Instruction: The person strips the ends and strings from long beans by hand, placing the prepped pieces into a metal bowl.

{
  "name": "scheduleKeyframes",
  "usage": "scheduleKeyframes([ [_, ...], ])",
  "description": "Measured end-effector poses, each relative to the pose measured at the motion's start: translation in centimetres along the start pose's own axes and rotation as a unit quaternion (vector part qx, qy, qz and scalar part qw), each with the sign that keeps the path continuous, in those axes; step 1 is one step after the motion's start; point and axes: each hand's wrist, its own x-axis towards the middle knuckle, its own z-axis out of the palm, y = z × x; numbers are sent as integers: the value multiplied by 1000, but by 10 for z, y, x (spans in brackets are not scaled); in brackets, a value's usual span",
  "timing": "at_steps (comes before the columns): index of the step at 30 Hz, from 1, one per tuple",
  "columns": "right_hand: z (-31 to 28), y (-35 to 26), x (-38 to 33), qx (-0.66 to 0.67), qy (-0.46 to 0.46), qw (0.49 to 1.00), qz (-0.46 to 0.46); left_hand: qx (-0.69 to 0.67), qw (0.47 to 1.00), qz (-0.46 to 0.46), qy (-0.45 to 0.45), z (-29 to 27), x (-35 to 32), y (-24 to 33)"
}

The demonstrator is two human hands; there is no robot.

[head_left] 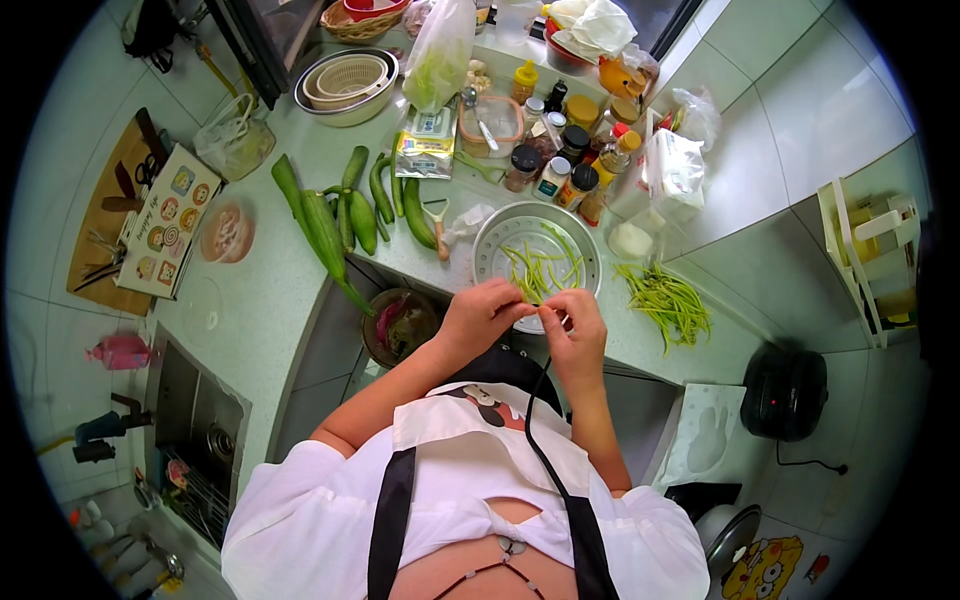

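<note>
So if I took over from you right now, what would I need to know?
Left hand and right hand together pinch one green bean stalk over the metal colander.
Some trimmed stalks lie in the colander.
A pile of green stalks waits on the counter to its right.
Cucumbers lie untouched to the left.
Left: the pile.

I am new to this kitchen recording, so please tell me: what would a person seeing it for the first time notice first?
First, the left hand and right hand meet at the middle, both pinching one thin green stem over a round metal colander that holds more such stems. To its right a loose pile of green stems lies on the counter. To its left several cucumbers lie in a row.
</note>
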Motion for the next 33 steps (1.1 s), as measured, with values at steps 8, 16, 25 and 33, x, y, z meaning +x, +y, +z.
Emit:
scheduleKeyframes([
  [8,-7,45,8,74,36,985,152,215,974,-52,-55,-21,-38,-50],
  [16,16,103,18,-52,-18,987,148,359,897,-258,-22,-78,-90,-92],
  [25,-19,135,-12,-57,-28,974,219,432,824,-364,-39,-90,-108,-112],
  [33,-74,192,-40,-118,57,954,269,451,815,-364,20,-79,-90,-107],
])
